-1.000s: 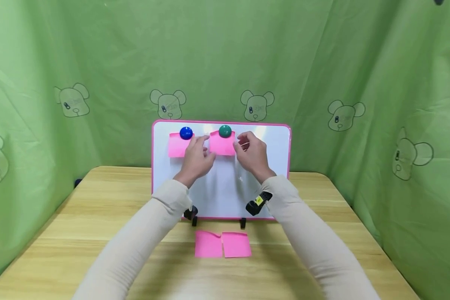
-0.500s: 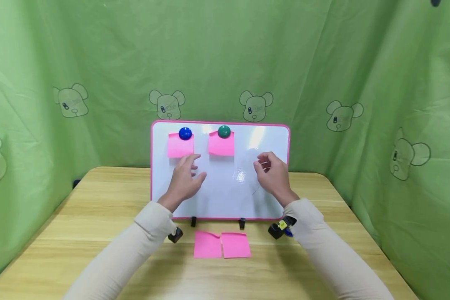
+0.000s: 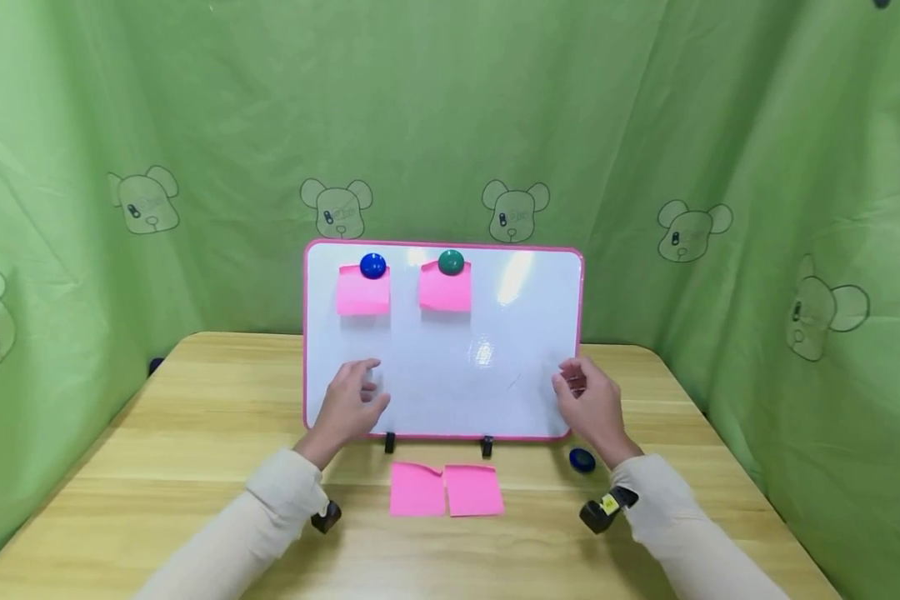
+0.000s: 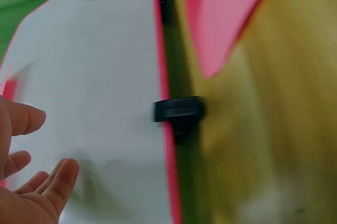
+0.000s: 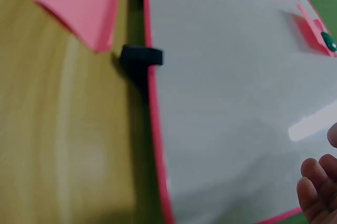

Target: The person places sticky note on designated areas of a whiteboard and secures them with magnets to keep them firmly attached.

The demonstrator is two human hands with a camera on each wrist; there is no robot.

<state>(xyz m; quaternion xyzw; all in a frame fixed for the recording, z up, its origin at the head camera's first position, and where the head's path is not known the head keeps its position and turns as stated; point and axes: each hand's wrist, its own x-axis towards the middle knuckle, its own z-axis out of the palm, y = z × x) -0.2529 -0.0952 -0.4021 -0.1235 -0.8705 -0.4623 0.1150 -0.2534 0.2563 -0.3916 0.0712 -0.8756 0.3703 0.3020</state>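
Note:
A pink-framed whiteboard stands on the table. At its upper left, a blue round magnet holds one pink sticky note, and a green magnet holds a second pink note. My left hand hovers before the board's lower left, fingers relaxed and holding nothing. Near the lower right corner is my right hand, its fingers loosely bent with nothing between them. In the left wrist view, the left fingers are spread apart from the board. Only a few right fingertips show in the right wrist view.
Two pink sticky notes, the left and the right, lie side by side before the board. A dark blue round magnet lies near my right wrist. Black feet support the board. A green curtain surrounds the wooden table.
Both hands have drawn away from the note under the green magnet, moving down and apart. The notes and magnets on the board stay put. The dark blue magnet on the table has come into view.

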